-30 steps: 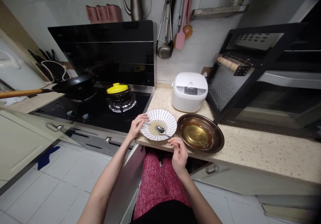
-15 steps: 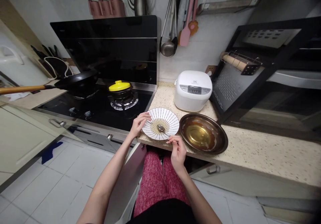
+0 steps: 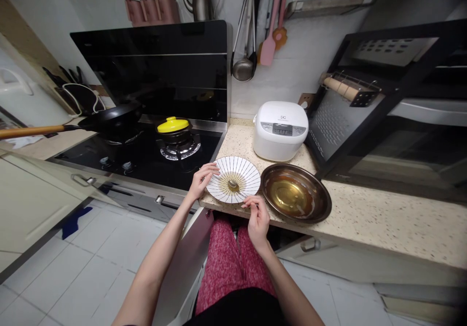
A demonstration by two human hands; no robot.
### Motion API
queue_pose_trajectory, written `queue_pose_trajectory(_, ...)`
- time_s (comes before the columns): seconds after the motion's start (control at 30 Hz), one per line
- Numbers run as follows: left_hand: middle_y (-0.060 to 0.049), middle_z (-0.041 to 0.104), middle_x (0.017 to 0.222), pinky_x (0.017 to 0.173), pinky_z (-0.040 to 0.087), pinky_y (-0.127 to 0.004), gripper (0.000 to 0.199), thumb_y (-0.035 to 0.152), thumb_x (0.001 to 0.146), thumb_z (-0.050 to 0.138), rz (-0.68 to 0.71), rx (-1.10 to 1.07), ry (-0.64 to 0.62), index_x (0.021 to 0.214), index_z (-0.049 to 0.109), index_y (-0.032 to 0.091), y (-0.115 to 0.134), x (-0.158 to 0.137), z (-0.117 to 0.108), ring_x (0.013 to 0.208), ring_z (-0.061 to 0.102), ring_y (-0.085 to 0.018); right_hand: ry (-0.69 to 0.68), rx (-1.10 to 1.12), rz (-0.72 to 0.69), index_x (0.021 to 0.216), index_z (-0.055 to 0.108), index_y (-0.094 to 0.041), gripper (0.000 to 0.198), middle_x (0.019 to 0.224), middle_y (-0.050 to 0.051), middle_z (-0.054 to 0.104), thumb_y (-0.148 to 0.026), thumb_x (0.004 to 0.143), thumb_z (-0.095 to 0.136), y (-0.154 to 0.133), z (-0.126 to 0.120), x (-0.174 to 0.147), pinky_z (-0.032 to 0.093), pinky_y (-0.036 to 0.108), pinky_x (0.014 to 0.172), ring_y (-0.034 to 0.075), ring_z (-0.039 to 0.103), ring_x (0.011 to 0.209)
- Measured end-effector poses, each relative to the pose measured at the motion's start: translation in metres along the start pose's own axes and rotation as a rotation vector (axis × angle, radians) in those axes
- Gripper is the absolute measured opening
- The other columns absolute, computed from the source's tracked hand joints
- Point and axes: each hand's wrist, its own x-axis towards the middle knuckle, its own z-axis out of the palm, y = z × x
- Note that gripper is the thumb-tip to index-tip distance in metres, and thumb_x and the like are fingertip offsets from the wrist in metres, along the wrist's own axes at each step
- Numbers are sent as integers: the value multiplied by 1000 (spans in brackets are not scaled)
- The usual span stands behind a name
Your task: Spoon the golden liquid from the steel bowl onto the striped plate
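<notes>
A white plate (image 3: pixel 248 171) with dark radiating lines lies at the counter's front edge, with yellowish-brown liquid (image 3: pixel 234 189) in its middle. My left hand (image 3: pixel 203 179) grips the plate's left rim, its fingers reaching over the edge. Between the pinched fingers of my right hand (image 3: pixel 258 214) is the handle of a spoon (image 3: pixel 231 184), whose bowl dips into the liquid. To the right of the plate, close to its rim, stands a wide brown metal bowl (image 3: pixel 317 202) with a glossy golden inside and whitish smears.
A white rice cooker (image 3: pixel 280 138) stands behind the plate and bowl. On the left is a black gas stove (image 3: pixel 146 155) holding a yellow-lidded pot (image 3: pixel 173 125) and a wok (image 3: pixel 109 119). Below my left arm a cabinet door (image 3: pixel 189 258) stands open. A dark oven (image 3: pixel 408 146) occupies the right.
The spoon's bowl has shifted slightly to the left and up in the liquid and now shows less of itself. My left hand stays on the plate's rim.
</notes>
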Motion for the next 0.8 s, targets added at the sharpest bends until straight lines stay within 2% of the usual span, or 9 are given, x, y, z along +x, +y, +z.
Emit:
queue_pose_trajectory(0.43,-14,78,110,111,47,-56,37,40,104,53,18,-27,14,96,82,19,-4,-1,1,127,63,-33,100,106,8,85,60,-23,29,85,3,67,-33,108,45,7,7,-5,57,32,73,18,67,80)
queue_pose_trajectory(0.8,-14,78,110,111,47,-57,37,41,103,53,11,-20,10,96,82,19,-3,-1,1,127,63,-34,161,96,-42,86,62,-22,28,85,3,68,-28,108,45,-6,-4,0,55,34,76,18,68,81)
